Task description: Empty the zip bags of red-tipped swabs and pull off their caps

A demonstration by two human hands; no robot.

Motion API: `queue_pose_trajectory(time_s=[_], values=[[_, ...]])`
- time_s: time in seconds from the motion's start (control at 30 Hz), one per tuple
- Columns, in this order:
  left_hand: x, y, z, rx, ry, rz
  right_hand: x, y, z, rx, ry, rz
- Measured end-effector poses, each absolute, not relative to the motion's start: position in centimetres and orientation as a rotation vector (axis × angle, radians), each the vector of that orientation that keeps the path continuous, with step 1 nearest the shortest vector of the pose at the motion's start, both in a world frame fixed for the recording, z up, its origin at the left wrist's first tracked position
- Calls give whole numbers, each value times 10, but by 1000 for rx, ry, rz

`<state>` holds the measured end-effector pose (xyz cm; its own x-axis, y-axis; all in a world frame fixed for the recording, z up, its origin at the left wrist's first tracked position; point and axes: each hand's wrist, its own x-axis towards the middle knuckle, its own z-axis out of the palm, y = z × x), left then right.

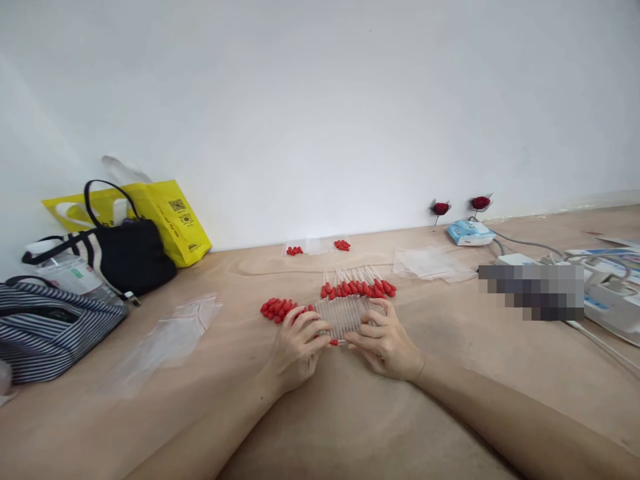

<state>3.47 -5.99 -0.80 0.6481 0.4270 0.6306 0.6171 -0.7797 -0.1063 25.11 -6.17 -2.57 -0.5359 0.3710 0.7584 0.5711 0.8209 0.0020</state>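
Between my hands lies a row of clear thin tubes (343,317), side by side on the table. My left hand (300,343) is closed at the row's left end, its fingertips on a dropper with a red bulb (334,343) at the near edge. From the right, my right hand (385,339) pinches the clear end of that same dropper, with its other fingers curled along the row. Red bulbs (277,309) are heaped left of the row, partly hidden by my left hand. Behind the row, several red-bulbed droppers (357,288) lie with their clear stems pointing away.
Clear zip bags lie at left (167,340) and at right (430,263). A small bag with red bulbs (343,245) is near the wall. Handbags and a yellow bag (187,230) stand left. A wipes pack (470,233), two red roses and a power strip (615,307) with cables are right.
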Motion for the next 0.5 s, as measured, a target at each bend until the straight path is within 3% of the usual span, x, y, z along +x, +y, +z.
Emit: queue_pose_trajectory(time_s=[0.5], values=[[18, -49, -10, -2301, -1260, -1268, 278, -42, -27, -1185, -1975, 18]])
